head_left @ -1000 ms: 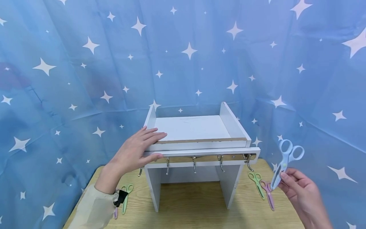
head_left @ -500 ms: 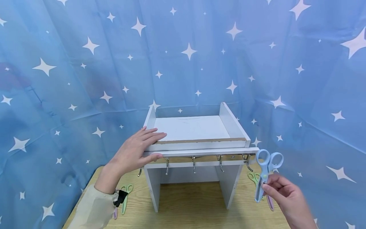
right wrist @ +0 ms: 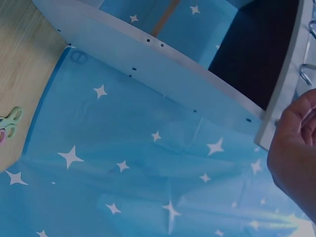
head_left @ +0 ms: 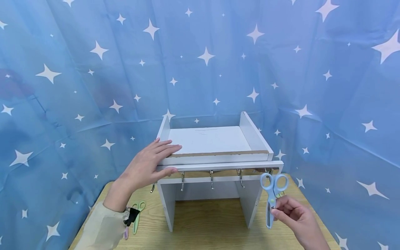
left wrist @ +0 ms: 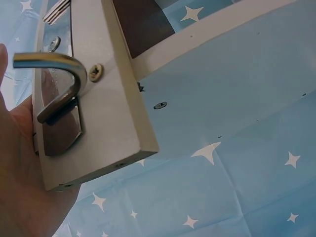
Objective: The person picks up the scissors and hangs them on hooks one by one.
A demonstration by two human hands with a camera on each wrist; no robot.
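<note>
A white wooden shelf point(head_left: 215, 159) stands on the table, with a row of metal hooks point(head_left: 182, 182) along its front rail. My left hand point(head_left: 145, 165) rests on its left end, fingers lying straight over the top and thumb along the rail. In the left wrist view, that hand point(left wrist: 22, 173) lies against the rail's end, beside a curved hook point(left wrist: 74, 71). My right hand point(head_left: 297, 217) pinches light-blue scissors point(head_left: 271, 201) by the blades, handles up. Their loops overlap the rightmost hook in the head view. The right wrist view shows my right hand point(right wrist: 296, 143) by the rail, scissors hidden.
On the wooden table point(head_left: 212, 236), green scissors point(head_left: 136, 222) and a purple pair point(head_left: 126, 232), mostly behind the sleeve, lie left of the shelf. Green scissors point(right wrist: 12, 118) and a pink-purple pair point(right wrist: 2, 135) lie to its right. A blue starry curtain point(head_left: 206, 80) hangs behind.
My right hand has carried the light-blue scissors leftward and down, from beside the shelf to the right end of the hook rail. My left hand has stayed in place.
</note>
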